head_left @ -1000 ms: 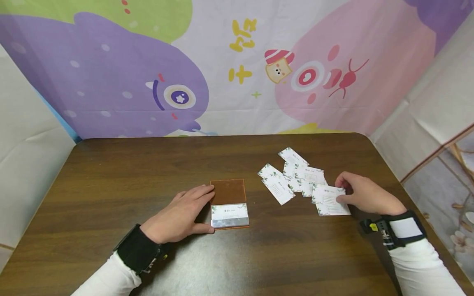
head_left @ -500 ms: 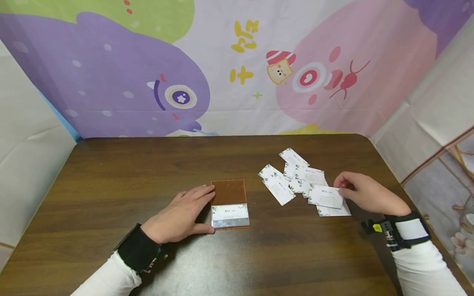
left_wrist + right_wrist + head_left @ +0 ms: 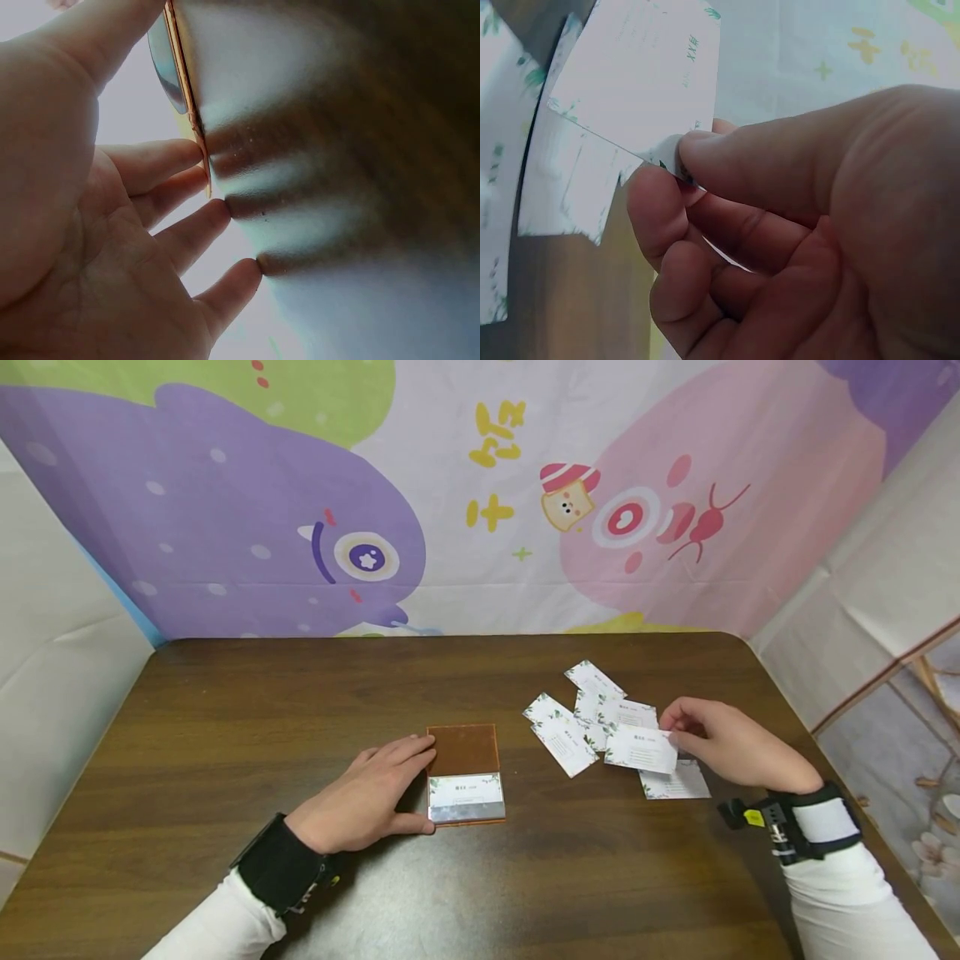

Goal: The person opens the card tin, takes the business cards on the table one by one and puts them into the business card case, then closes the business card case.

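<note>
A brown card holder lies unfolded on the table, with a white card tucked behind a clear pocket in its lower half. My left hand rests along the holder's left edge, its fingers extended. In the left wrist view, fingertips touch the holder's thin edge and the tabletop. Between thumb and fingers, my right hand pinches the right edge of a white business card with green leaf corners. The right wrist view shows this card raised at a tilt above other cards.
Several similar cards lie overlapping to the right of the holder. One card lies just under the pinched one. The brown wooden table ends at a cartoon-print cloth behind.
My right hand has taken hold of the business card and lifted it leftward, uncovering more of the card underneath. The left hand and card holder have stayed in place.
</note>
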The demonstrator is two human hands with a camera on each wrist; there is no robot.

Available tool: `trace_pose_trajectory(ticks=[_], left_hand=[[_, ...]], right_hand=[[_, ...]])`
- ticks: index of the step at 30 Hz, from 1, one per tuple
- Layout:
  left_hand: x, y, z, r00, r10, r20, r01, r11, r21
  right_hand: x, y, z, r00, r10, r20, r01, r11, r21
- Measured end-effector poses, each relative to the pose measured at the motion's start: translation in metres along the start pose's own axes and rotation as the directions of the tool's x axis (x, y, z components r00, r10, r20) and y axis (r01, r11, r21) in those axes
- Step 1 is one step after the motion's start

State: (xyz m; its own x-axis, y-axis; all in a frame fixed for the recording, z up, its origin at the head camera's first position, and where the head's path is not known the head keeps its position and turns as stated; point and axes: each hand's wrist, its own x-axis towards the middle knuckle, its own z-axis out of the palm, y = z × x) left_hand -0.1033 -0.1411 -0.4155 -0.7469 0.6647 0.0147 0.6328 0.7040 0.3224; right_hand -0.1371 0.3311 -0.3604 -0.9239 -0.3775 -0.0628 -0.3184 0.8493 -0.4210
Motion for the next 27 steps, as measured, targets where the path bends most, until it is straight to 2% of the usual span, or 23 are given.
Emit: trace_pose_trajectory(ticks=[27], left_hand=[[0.0,0.0,0.002,1.0,0.005,-0.015,-0.005,1.0,0.006]], right_hand=[[0.031,-0.045,0.006,0.998,-0.066,-0.009,0.067,0.995,0.069]])
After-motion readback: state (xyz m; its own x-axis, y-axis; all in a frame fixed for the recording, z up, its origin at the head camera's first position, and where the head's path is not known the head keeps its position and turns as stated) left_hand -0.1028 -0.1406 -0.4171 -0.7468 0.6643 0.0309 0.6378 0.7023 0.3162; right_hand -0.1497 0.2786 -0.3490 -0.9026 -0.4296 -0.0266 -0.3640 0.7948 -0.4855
